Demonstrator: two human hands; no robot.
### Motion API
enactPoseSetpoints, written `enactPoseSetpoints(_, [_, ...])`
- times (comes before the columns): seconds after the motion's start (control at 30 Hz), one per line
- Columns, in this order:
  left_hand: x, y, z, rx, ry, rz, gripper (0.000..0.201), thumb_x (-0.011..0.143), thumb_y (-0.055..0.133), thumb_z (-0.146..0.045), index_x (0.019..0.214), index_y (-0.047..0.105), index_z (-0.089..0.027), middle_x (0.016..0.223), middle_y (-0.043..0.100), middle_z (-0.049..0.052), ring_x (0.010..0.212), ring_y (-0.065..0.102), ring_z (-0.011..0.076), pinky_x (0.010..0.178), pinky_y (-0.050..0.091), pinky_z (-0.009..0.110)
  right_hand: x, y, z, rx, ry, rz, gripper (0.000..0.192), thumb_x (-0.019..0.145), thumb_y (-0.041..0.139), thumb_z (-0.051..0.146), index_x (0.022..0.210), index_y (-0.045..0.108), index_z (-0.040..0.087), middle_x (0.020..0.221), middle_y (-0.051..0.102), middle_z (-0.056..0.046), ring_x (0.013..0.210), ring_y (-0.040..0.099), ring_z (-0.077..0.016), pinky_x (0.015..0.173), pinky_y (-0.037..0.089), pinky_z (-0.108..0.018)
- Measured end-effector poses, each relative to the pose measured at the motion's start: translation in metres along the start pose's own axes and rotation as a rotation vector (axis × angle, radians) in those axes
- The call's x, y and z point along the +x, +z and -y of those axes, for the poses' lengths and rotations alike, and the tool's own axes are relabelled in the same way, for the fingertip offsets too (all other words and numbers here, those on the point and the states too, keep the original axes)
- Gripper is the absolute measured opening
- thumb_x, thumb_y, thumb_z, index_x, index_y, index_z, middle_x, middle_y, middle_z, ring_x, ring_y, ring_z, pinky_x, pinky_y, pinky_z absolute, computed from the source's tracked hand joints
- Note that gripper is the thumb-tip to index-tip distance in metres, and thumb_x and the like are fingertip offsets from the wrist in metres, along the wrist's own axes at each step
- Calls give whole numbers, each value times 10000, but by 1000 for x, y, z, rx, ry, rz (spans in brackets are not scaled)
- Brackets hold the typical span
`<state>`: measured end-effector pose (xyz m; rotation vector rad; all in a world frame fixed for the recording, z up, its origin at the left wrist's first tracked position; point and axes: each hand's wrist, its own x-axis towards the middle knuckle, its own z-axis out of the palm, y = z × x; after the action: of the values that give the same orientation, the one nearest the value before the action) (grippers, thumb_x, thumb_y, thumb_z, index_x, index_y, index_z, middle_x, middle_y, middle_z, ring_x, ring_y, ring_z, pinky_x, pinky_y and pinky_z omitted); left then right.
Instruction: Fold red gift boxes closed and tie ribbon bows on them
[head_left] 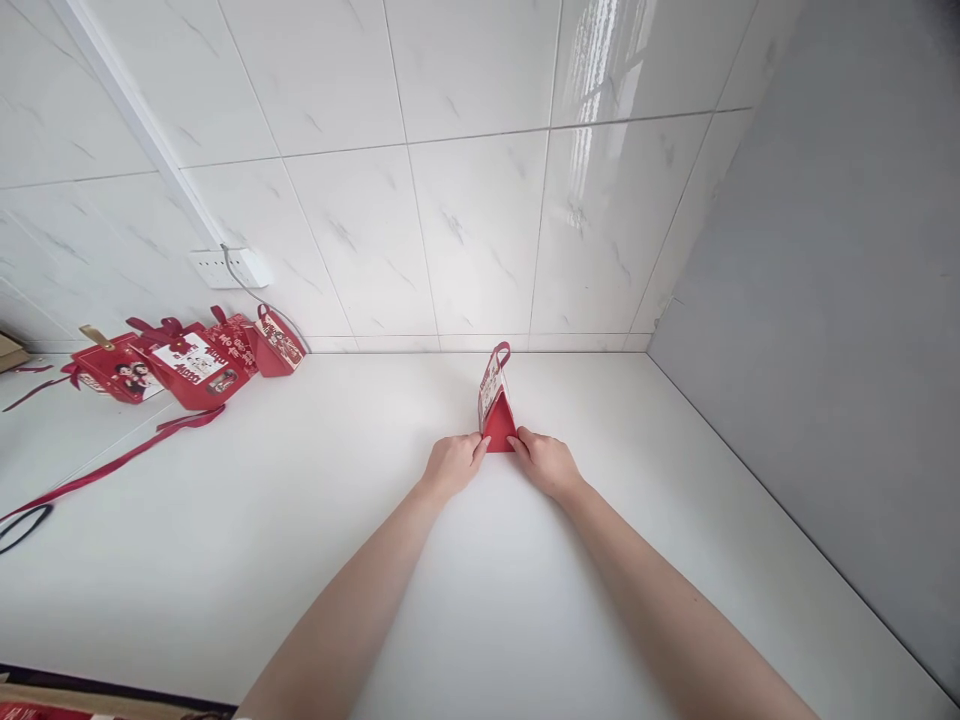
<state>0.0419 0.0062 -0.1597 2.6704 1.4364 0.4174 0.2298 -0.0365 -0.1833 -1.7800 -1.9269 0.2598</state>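
A small red triangular gift box (500, 424) stands upright on the white table, a ribbon loop at its peak and its plain red end facing me. Its printed side panel shows on the left. My left hand (454, 463) grips the lower left corner, thumb on the front and fingers curled along the side. At the lower right corner, my right hand (550, 462) holds the box in the same way. The fingertips behind the box edges are partly hidden.
Several red printed gift boxes (199, 365) with ribbon loops stand at the back left. A loose red ribbon (127, 457) trails toward a dark loop (26, 527). A socket strip (230, 268) with a cable is on the tiled wall; a grey panel (832, 300) borders the right.
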Motion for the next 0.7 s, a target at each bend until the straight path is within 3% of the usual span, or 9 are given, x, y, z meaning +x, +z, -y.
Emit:
enactPoseSetpoints(0.13, [1, 4, 0, -12, -10, -11, 425, 978, 273, -367, 726, 572, -200, 648, 636, 37, 568, 572, 178, 556, 288, 301, 1, 0, -1, 15, -26, -11, 213, 967, 345, 281, 799, 461, 223, 730, 635, -18, 579, 525, -158, 537, 268, -265])
enactPoseSetpoints(0.27, [1, 8, 4, -25, -91, -38, 170, 879, 457, -278, 752, 554, -220, 663, 630, 10, 593, 583, 182, 563, 315, 290, -3, -4, 2, 85, -87, 0, 83, 861, 457, 196, 787, 476, 227, 682, 607, 12, 549, 498, -142, 530, 284, -254])
enactPoseSetpoints(0.33, [-1, 8, 7, -150, -220, -132, 89, 836, 492, -219, 901, 549, -238, 779, 656, 4, 646, 603, 175, 586, 360, 281, -7, -6, 7, 151, -170, 35, 74, 800, 530, 188, 756, 492, 234, 640, 586, 43, 533, 483, -124, 544, 324, -239])
enactPoseSetpoints(0.4, [-2, 7, 11, -362, -338, -287, 235, 841, 455, -174, 1060, 491, -251, 975, 661, 22, 761, 631, 165, 645, 418, 281, -10, -6, 11, 210, -227, 35, 88, 820, 528, 216, 737, 505, 235, 639, 576, 44, 547, 485, -120, 574, 366, -237])
enactPoseSetpoints(0.47, [-3, 4, 11, -510, -365, -428, 225, 881, 409, -185, 1089, 466, -251, 1103, 630, 42, 908, 632, 170, 735, 455, 300, -10, -6, 13, 300, -201, -98, 139, 885, 462, 258, 764, 522, 231, 700, 587, 12, 600, 510, -134, 609, 400, -255])
enactPoseSetpoints(0.53, [-4, 1, 8, -549, -304, -480, 137, 919, 408, -265, 1017, 501, -243, 1090, 627, 48, 991, 613, 191, 810, 465, 332, -8, -5, 9, 442, -110, -337, 149, 919, 422, 294, 868, 544, 225, 842, 610, -36, 713, 556, -161, 652, 439, -281])
enactPoseSetpoints(0.6, [-3, 1, 4, -574, -197, -429, 140, 908, 472, -337, 981, 539, -238, 1050, 639, 47, 1001, 611, 202, 835, 478, 348, -2, -5, 2, 597, 1, -558, 196, 902, 470, 334, 1045, 540, 220, 1078, 604, -89, 925, 588, -203, 754, 482, -321])
enactPoseSetpoints(0.63, [-2, 2, 1, -605, -137, -382, 167, 887, 519, -350, 1006, 557, -240, 1067, 644, 47, 1010, 614, 203, 836, 491, 347, 0, -5, -3, 670, 58, -610, 284, 891, 496, 355, 1142, 515, 223, 1210, 567, -109, 1049, 570, -224, 826, 488, -349])
enactPoseSetpoints(0.7, [0, 5, -1, -694, -34, -280, 292, 835, 602, -338, 1113, 581, -250, 1170, 640, 48, 1064, 614, 202, 857, 519, 341, 6, -5, -13, 831, 155, -579, 410, 877, 529, 396, 1250, 478, 234, 1364, 499, -114, 1202, 517, -252, 948, 464, -406])
